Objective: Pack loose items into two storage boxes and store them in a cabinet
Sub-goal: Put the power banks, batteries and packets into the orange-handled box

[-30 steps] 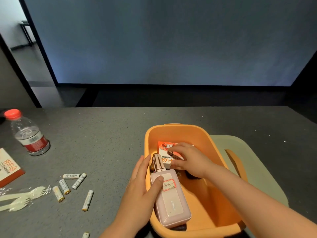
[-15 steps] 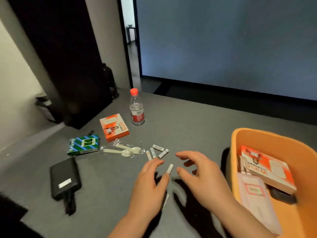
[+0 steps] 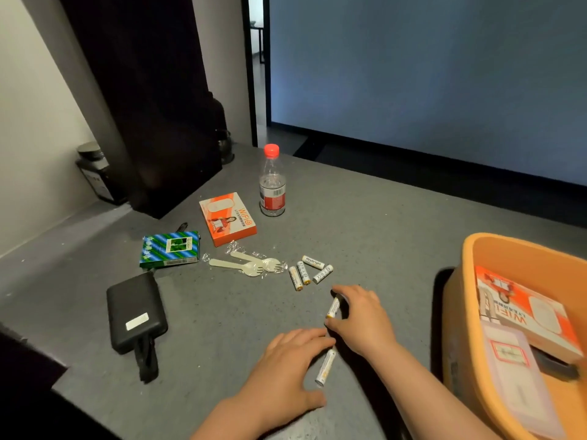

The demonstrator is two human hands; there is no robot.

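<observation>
Loose white cylindrical batteries with gold ends lie on the speckled grey tabletop (image 3: 365,236), six in all. The nearest one (image 3: 325,367) lies at the fingertips of the left hand (image 3: 286,366), whose fingers are curved over the table with the thumb spread beside it; whether they grip it cannot be told. Just beyond, the right hand (image 3: 362,315) pinches a second battery (image 3: 333,307) between fingertips and thumb. To the right stands the smooth orange plastic storage box (image 3: 508,252), holding a pale pink rounded power bank (image 3: 514,382), an orange-and-white cardboard WiFi carton (image 3: 524,309) and a dark object, mostly hidden. To the left lies a matte black rounded power bank (image 3: 135,311) with a short strap. Farther on, four batteries (image 3: 309,270) sit clustered, next to two cream plastic sporks in crinkled clear wrap (image 3: 247,265). Beyond these lie a green-and-blue striped flat box (image 3: 170,249) and a second orange WiFi carton (image 3: 227,217). Farthest stands one clear plastic bottle with a red cap (image 3: 272,182).
</observation>
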